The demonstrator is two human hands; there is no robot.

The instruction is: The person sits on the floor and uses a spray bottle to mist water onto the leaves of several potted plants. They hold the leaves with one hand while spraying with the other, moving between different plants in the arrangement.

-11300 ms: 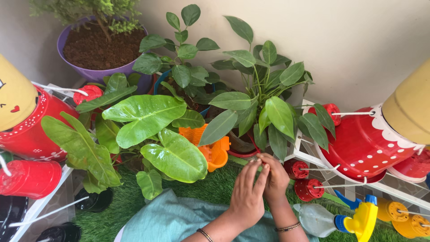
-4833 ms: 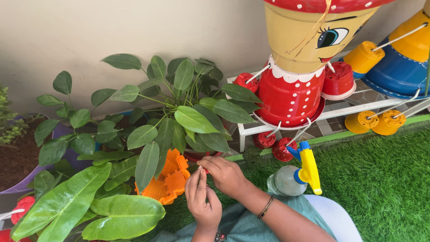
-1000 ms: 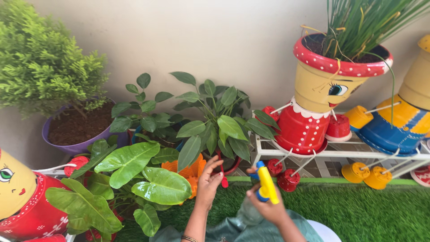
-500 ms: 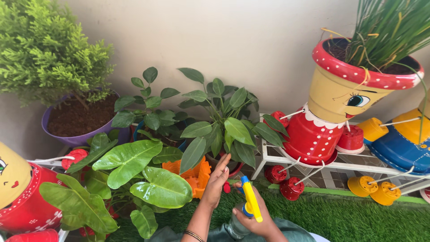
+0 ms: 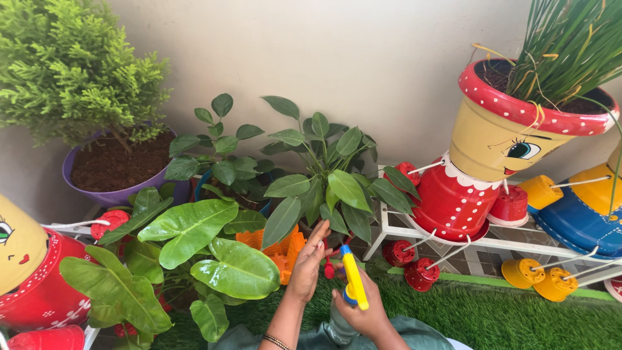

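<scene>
While right hand point(image 5: 363, 314) grips yellow-blue spray bottle point(image 5: 353, 285), left hand point(image 5: 308, 262), fingers spread, touches dark-green leaves point(image 5: 324, 188) above orange basket point(image 5: 275, 249).

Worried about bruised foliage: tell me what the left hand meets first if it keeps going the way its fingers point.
Probably the drooping dark green leaf of the small potted plant, just above the left hand fingertips; depth is unclear.

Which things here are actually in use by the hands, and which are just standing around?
In use:
- spray bottle, held in right hand
- leafy plant, left hand raised at its lower leaves

Standing around:
- purple pot
- orange basket
- painted doll pot
- white rack
- green turf
</scene>
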